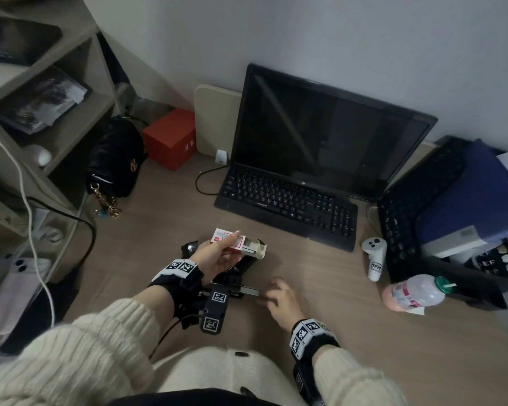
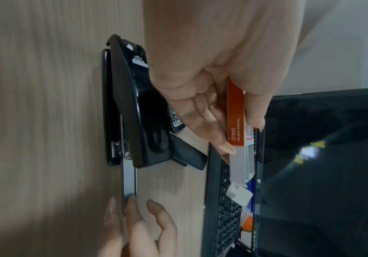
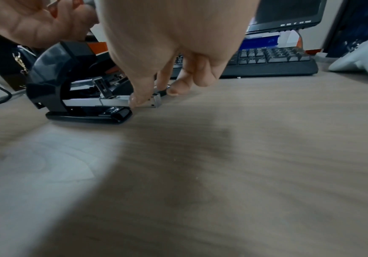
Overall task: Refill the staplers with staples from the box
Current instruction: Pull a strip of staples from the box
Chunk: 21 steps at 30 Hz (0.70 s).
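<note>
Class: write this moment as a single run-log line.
left hand: holds red-and-white staple box | right hand: pinches black stapler's silver staple tray | stage: tray out

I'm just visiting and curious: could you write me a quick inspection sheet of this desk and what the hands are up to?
Surface: wood-grain desk.
Job's things: black stapler on the desk, its metal staple tray slid out; staple box open at one end.
Clutter: keyboard, dark monitor, white controller, bottle, black handbag, red box.
Hands: left hand holds the staple box; right hand fingers pinch the tray's end.
Cables: black cable; white cable.
Surroundings: shelf unit, pale wall.
</note>
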Each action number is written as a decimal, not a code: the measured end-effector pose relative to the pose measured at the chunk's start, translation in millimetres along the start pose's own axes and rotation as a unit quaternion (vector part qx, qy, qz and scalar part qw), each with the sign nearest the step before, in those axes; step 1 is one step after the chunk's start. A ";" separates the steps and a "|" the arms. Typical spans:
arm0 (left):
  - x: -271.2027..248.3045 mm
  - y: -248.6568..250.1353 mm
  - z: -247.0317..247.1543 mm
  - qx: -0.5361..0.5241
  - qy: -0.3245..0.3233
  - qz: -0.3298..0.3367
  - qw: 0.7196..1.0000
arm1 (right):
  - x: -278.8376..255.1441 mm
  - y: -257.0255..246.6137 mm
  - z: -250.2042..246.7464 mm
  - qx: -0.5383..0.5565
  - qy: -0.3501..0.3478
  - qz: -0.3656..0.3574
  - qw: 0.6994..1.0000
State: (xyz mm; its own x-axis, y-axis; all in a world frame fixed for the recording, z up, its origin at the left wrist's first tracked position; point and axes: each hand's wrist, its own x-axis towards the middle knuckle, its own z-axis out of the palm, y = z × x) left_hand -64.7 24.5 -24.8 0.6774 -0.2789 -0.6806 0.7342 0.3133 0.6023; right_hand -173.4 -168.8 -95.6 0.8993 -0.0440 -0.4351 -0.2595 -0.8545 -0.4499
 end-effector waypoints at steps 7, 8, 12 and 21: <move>-2.8 -2.6 1.1 0.000 -0.017 -0.005 1.000 | -9.0 -6.9 -9.5 0.010 -0.007 -0.015 1.000; -3.3 -2.6 1.6 0.004 -0.019 -0.005 1.000 | -10.0 -10.2 -15.1 0.017 -0.001 -0.016 1.000; -4.1 -2.7 5.2 0.022 -0.017 -0.001 1.000 | -9.9 -19.1 -35.9 0.070 0.081 -0.004 0.994; -3.6 -10.4 16.9 0.091 -0.018 -0.027 0.995 | -5.0 -37.5 -67.1 0.137 0.133 -0.072 0.979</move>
State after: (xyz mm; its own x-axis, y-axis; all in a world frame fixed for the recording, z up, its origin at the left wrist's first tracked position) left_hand -74.1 7.0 -21.5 0.6356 -0.3235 -0.7009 0.7633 0.1274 0.6334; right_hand -144.5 -171.2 -24.2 0.9838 -0.0988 -0.1496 -0.1759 -0.6921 -0.7000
